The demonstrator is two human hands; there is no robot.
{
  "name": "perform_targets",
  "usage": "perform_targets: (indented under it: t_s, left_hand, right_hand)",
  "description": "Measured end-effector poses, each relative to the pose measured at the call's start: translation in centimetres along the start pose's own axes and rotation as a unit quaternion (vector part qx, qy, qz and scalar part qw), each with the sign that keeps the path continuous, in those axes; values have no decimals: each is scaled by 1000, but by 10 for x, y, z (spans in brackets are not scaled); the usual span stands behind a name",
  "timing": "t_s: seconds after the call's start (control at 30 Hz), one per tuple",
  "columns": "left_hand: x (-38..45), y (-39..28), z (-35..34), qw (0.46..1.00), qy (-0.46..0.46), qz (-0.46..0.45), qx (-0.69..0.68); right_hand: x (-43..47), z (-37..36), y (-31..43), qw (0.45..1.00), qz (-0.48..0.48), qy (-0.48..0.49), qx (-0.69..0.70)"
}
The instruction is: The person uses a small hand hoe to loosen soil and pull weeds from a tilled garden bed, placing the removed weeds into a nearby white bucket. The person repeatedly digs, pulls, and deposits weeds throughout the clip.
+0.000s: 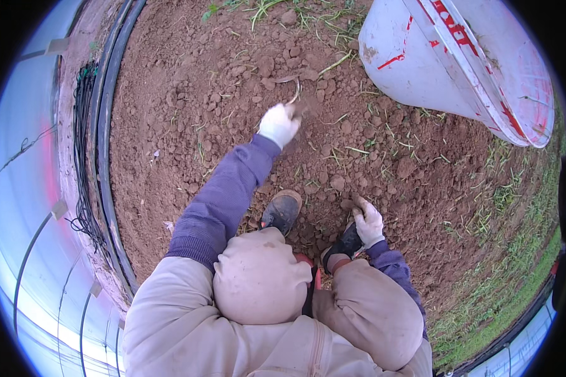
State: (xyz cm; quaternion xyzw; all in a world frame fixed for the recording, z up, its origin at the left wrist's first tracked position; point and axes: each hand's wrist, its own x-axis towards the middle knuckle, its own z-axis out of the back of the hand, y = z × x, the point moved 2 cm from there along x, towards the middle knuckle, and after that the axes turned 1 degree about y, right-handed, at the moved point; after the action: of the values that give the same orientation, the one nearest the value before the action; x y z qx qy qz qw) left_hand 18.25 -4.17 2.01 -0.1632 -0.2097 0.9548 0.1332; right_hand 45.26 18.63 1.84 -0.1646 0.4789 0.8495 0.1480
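My left hand (pixel 279 125), in a white glove, is shut on a small hand hoe (pixel 296 92) with a curved metal neck. Its thin blade lies close to the loose brown soil (pixel 245 155); the hoe's grip is mostly hidden and blurred. My right hand (pixel 370 223), also gloved, reaches down beside my right shoe (pixel 345 245). Soil darkens its fingertips, which are next to a clod (pixel 347 204); whether they grip it is unclear. Between the hands stands my left shoe (pixel 282 210) on the dirt.
A white container (pixel 405 61) with red markings leans at the upper right. Black pipes (pixel 104 141) and bundled thin black hoses (pixel 82 141) run along the left, beside plastic film (pixel 28 155) with hoops. Pulled green stems (pixel 357 150) are scattered over the soil; grass (pixel 495 325) edges the right.
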Motion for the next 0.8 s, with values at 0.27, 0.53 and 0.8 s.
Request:
perform_targets:
  t_s: [0.27, 0.53, 0.8]
  left_hand:
    - [57, -11, 4, 996, -19, 84, 33]
    - [35, 20, 4, 960, -47, 145, -235]
    - [58, -24, -14, 997, 34, 46, 53]
  right_hand:
    - [2, 4, 4, 999, -24, 39, 1]
    - [-1, -1, -2, 1000, 14, -14, -11]
    - [1, -1, -2, 1000, 20, 9, -19]
